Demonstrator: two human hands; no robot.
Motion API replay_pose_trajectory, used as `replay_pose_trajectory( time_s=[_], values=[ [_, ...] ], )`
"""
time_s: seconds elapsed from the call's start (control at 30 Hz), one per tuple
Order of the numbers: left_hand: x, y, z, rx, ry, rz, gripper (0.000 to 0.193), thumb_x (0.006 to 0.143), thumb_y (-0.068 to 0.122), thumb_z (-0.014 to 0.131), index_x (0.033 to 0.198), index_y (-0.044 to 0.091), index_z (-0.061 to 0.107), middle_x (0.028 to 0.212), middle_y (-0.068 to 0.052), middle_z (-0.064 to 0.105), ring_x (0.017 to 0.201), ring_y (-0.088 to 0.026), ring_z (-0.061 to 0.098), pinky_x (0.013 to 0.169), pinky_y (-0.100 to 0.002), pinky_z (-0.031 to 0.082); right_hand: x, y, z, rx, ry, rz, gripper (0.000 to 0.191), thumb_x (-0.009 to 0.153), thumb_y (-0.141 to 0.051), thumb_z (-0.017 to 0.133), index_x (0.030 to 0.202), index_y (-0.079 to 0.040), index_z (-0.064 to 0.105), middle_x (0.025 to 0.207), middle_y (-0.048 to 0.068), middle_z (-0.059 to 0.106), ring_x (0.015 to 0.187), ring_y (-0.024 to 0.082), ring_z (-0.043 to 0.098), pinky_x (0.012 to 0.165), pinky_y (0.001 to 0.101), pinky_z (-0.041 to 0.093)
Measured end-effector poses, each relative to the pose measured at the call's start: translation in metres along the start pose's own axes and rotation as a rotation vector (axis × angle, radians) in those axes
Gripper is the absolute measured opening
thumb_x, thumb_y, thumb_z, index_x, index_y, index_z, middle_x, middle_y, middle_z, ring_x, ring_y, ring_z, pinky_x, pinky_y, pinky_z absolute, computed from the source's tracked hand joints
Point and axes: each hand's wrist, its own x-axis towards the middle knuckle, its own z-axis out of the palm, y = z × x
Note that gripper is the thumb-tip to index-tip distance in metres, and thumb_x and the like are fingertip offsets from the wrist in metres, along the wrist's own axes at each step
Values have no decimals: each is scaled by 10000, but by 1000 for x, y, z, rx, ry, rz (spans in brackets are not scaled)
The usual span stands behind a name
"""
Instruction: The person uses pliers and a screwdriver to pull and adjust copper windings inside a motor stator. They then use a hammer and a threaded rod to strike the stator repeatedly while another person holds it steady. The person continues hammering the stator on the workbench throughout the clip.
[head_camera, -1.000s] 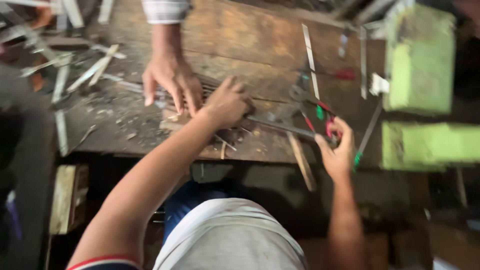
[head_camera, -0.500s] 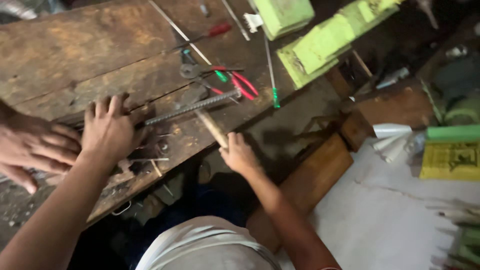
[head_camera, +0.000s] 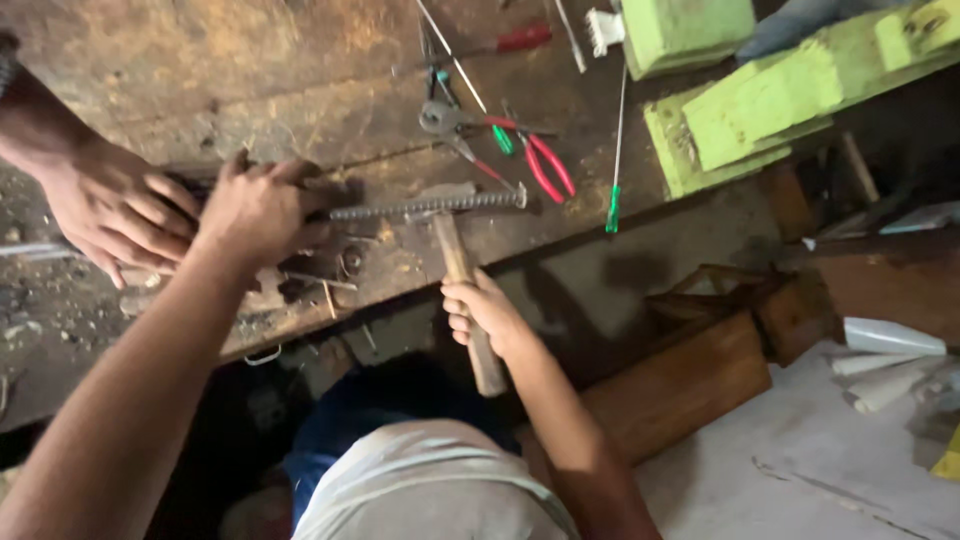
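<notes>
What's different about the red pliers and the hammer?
The red pliers lie loose on the wooden bench, touched by nobody; the hammer is gripped by the right hand around its handle. The pliers have bright red grips; the hammer has a plain brown wooden handle. The pliers lie clear of the ribbed steel rod, while the hammer's head rests against it. Both are hand tools at the same bench.
</notes>
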Motion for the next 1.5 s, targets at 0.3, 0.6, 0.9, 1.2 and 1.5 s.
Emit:
replay_pose_trajectory(
  time_s=[0.3, 0.6, 0.9, 1.2, 1.5],
  values=[
    [-2, 20, -10, -5, -15, -16, 517, 871, 563, 634, 1382, 499, 594, 1394, 19, 607, 1233, -248, 635, 1157, -556, 335, -265, -11, -248, -56, 433, -424, 191, 970, -129, 671, 911, -91, 493, 711, -41, 486, 564, 102, 481, 466, 288, 419],
    [4, 12, 2, 42, 26, 2, 512, 881, 549, 645, 1383, 458, 608, 1376, 17, 624, 1195, -246, 661, 1123, -525, 384, -281, -108, -309, -898, 1390, -1153, 173, 931, 1, 702, 1084, -24, 624, 1018, 53, 646, 895, 207, 632, 818, 338, 557],
    [4, 18, -3, 131, -199, -49, 672, 844, 649, 597, 1485, 478, 492, 1536, 33, 469, 1156, -275, 631, 1130, -583, 293, -147, -44, -115, -428, 131, -74, 324, 973, -187, 603, 1270, -58, 584, 744, 6, 578, 531, 96, 523, 443, 274, 420],
    [-7, 20, -3, 183, -66, 37, 427, 884, 647, 559, 1198, 413, 727, 1504, 87, 536, 1297, -195, 592, 1132, -527, 353, -328, -39, -264, 39, 580, -319, 152, 930, -273, 535, 973, -142, 599, 637, -38, 421, 469, 78, 360, 416, 261, 312],
    [-12, 14, -5, 157, -12, 68, 372, 877, 619, 610, 1067, 355, 791, 1314, 99, 664, 1272, -155, 631, 1164, -509, 375, -291, -110, -308, -420, 1134, -1141, 140, 965, -200, 557, 1066, -108, 584, 654, -30, 462, 481, 85, 407, 423, 268, 352]
  ],
)
